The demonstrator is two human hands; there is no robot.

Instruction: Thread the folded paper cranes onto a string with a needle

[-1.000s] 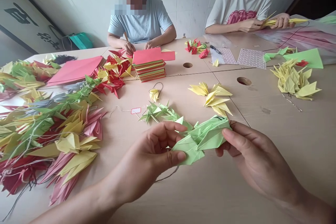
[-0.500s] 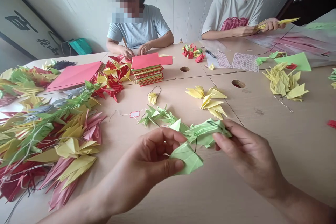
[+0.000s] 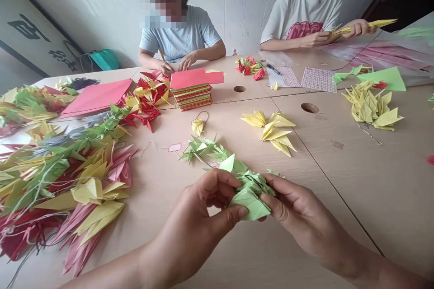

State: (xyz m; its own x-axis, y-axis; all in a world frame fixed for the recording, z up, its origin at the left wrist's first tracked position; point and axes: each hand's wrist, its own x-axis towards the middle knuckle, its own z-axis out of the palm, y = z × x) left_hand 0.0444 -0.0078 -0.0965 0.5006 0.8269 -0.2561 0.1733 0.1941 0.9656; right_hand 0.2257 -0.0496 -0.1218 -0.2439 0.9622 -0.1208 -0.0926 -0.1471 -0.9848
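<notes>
Between thumb and fingers, my left hand (image 3: 213,207) pinches a light green folded paper piece (image 3: 251,203) low at the centre. My right hand (image 3: 291,207) grips a bunch of green folded papers (image 3: 259,184) that touches this piece. A dark thread loops over the bunch. Beyond my hands, a chain of green folded papers (image 3: 203,146) curves away to the left on the table. A small yellow folded piece (image 3: 197,127) with a dark thread loop lies behind the chain, and several yellow ones (image 3: 271,128) lie to its right.
A large heap of strung paper pieces (image 3: 91,189) covers the left side. Stacked coloured paper (image 3: 191,95) stands near the centre back. Yellow folded pieces (image 3: 373,106) lie at the right. Across the table (image 3: 339,189) sit two people, one in blue (image 3: 183,31), one in white (image 3: 301,13) holding yellow paper.
My right hand has moved left and down with the green bunch, which now meets the piece in my left hand. My left hand has shifted slightly right.
</notes>
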